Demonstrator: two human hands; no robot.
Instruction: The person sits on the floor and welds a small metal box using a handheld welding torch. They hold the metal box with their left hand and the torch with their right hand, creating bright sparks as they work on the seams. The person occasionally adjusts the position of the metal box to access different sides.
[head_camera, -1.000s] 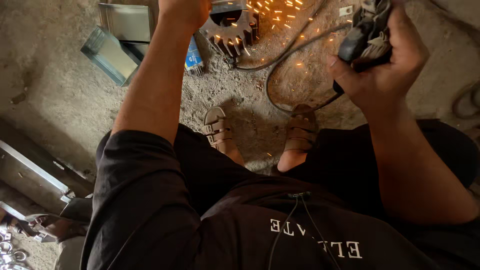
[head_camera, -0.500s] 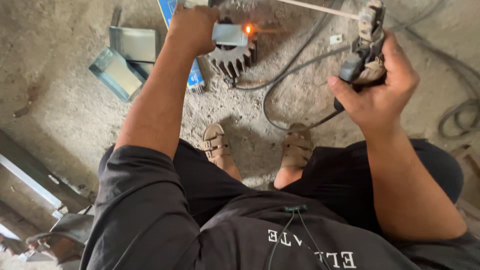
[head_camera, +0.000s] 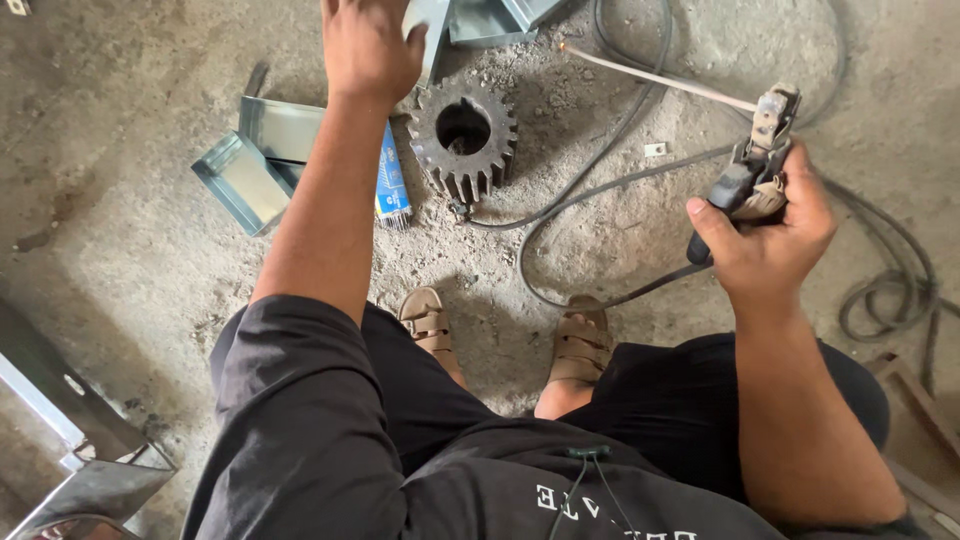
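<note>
My right hand (head_camera: 770, 235) grips a welding electrode holder (head_camera: 752, 170) at the right; a thin welding rod (head_camera: 660, 78) sticks out of it toward the upper left, its tip glowing faintly. My left hand (head_camera: 368, 45) reaches to the top of the view and rests on a bent grey metal sheet piece (head_camera: 432, 25). Just right of my left forearm a dark steel gear (head_camera: 462, 138) with a round bore lies flat on the concrete floor. My two sandalled feet (head_camera: 430, 325) stand below it.
Folded sheet-metal pieces (head_camera: 250, 165) and a blue packet of welding rods (head_camera: 392, 185) lie left of the gear. Black cables (head_camera: 590, 190) loop across the floor, with more coils (head_camera: 890, 290) at the right. Steel angle sections (head_camera: 70, 420) lie at the lower left.
The sparks and arc glow at the gear have stopped. My right hand has drawn the rod away from the gear. The view has shifted so the gear sits lower.
</note>
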